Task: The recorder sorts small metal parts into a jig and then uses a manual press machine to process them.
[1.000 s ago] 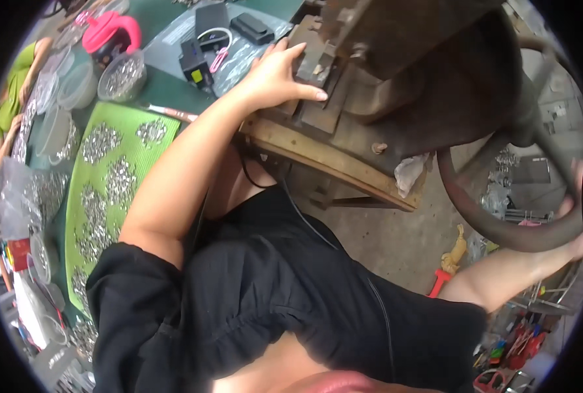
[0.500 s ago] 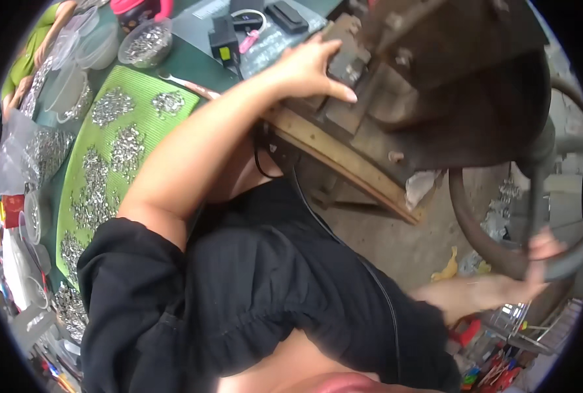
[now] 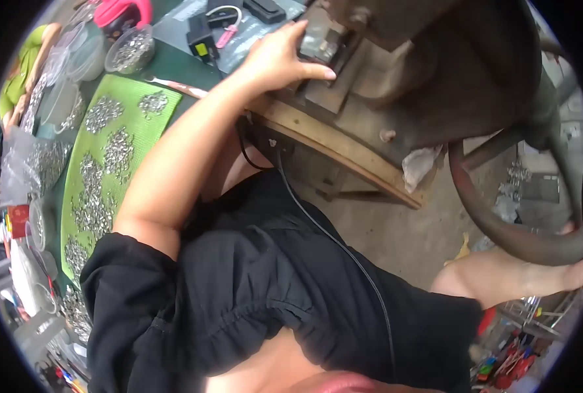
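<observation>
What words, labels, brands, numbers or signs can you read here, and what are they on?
None can be read.
Black block-shaped device: yellow-green patch, no lettering legible.
Pink-lidded mug: markings on its dark body, too small to make out.
Red item at the left: too blurred.
Dark metal machine: no lettering visible.

One dark metal machine and one big wheel are standing here. At least five heaps of small metal pieces are lying on one green mat. One pink-lidded mug, one pink tag and one co-worker are showing.
</observation>
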